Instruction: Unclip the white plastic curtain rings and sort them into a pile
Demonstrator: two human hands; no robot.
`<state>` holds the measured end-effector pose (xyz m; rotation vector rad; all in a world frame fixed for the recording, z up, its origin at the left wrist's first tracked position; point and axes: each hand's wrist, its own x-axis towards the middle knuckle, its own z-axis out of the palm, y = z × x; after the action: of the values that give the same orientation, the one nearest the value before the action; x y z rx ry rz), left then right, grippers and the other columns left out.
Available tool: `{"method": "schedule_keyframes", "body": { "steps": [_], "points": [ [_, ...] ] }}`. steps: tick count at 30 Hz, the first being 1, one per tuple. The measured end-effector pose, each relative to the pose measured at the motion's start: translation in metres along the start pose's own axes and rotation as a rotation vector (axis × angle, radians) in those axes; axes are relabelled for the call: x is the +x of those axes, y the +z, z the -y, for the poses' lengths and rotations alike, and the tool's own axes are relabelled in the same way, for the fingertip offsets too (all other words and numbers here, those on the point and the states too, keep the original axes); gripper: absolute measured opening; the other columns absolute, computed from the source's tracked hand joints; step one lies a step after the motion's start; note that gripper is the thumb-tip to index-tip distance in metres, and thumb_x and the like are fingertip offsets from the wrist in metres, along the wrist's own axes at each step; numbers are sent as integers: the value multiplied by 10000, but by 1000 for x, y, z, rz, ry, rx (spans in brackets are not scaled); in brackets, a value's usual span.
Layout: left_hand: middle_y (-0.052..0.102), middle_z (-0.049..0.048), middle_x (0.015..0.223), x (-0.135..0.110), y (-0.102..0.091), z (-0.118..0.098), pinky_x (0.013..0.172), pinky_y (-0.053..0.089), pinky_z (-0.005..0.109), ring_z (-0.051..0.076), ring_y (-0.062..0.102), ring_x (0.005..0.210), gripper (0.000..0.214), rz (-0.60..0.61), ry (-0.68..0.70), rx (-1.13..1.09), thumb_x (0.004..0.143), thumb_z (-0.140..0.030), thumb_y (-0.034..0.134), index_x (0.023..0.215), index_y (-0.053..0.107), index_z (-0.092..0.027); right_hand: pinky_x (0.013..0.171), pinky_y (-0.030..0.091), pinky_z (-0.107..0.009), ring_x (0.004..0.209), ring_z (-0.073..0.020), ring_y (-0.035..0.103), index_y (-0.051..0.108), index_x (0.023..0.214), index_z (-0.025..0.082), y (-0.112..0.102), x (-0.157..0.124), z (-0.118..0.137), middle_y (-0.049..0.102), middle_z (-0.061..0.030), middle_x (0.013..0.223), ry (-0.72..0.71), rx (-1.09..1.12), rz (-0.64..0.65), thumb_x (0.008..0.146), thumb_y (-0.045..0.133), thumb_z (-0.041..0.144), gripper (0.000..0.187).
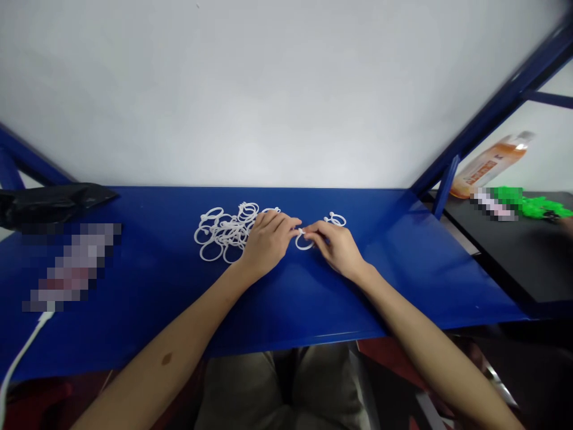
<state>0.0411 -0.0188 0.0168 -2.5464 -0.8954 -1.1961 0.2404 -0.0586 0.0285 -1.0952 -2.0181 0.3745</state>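
Meeting over a blue tabletop, two bare hands come together at one white plastic ring with a small tab at its far side. The right hand has its thumb and finger closed on the tab; the left hand brings its fingertips to the tab's left side (how firmly they grip, I cannot tell). From that shared pinch, the round loop extends toward the person's body, between the hands and slightly nearer the right palm; whether it touches the table is unclear. Being round, the loop has no long axis, but its tab points away toward the pale wall.

Just beside the left hand, partly behind it, lies a tangled pile of white rings. A few loose rings lie just beyond the right hand. Bare blue surface spreads between the forearms to the table's front edge. A black plastic bag rests well apart at far left.
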Motion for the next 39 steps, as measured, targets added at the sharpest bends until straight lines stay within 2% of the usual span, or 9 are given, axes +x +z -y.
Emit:
{"method": "schedule_keyframes", "body": {
  "steps": [3,7,12,16,20,24,31,36,39],
  "points": [
    [692,71,1001,-1,4,2,871,431,403,254,569,971,136,87,-96,36,973,-251,562,1059,641,-182,811,529,-328,912,-193,664,669,1023,224,-4,6,-18,676,-80,1029,15,-130,-130,1007,481,234,189],
    [653,120,1126,-6,8,9,912,436,453,301,531,1060,198,180,-171,102,935,-293,612,1073,678,-167,798,519,-351,837,-202,648,698,1036,197,-21,9,-49,664,-88,1000,241,-282,-305,956,516,197,199],
    [637,107,1212,-12,11,14,969,392,529,340,484,1164,92,314,-130,142,913,-231,629,923,717,-204,776,502,-307,795,-179,670,691,1051,186,-41,6,-84,732,-47,915,550,-276,-305,889,589,202,192],
    [646,71,1211,-11,9,10,970,378,523,314,490,1148,128,373,-60,68,932,-195,592,903,712,-232,788,487,-298,846,-190,683,714,952,197,-45,2,-96,754,-55,936,656,-415,-245,891,579,218,149],
    [645,78,1208,-10,5,7,1007,352,533,318,483,1164,84,378,-55,56,914,-234,639,920,722,-223,790,483,-297,841,-196,682,729,902,193,-44,2,-101,754,-67,890,638,-436,-200,887,598,257,147],
    [656,79,1196,-10,5,9,978,364,537,322,484,1154,139,368,-30,77,931,-213,614,847,725,-218,799,487,-298,829,-189,678,728,911,190,-43,2,-102,751,-63,879,611,-434,-195,896,578,282,176],
    [680,57,1152,-8,6,7,923,401,484,276,513,1081,163,210,26,2,923,-128,606,883,714,-242,810,500,-340,813,-200,668,701,953,191,-42,1,-103,745,-65,896,566,-394,-219,884,564,261,169],
    [677,61,1133,-5,3,4,917,412,442,267,496,1086,196,136,7,-14,928,-106,586,908,723,-244,933,459,-465,931,-265,625,684,942,162,-40,3,-95,720,-125,968,416,-492,-348,898,555,275,177],
    [675,59,1117,-4,1,3,907,412,420,259,498,1074,208,100,12,-1,938,-107,572,911,727,-243,916,469,-448,974,-269,615,685,974,173,-35,7,-75,717,-124,1003,327,-418,-369,935,552,319,202]
  ]
}}
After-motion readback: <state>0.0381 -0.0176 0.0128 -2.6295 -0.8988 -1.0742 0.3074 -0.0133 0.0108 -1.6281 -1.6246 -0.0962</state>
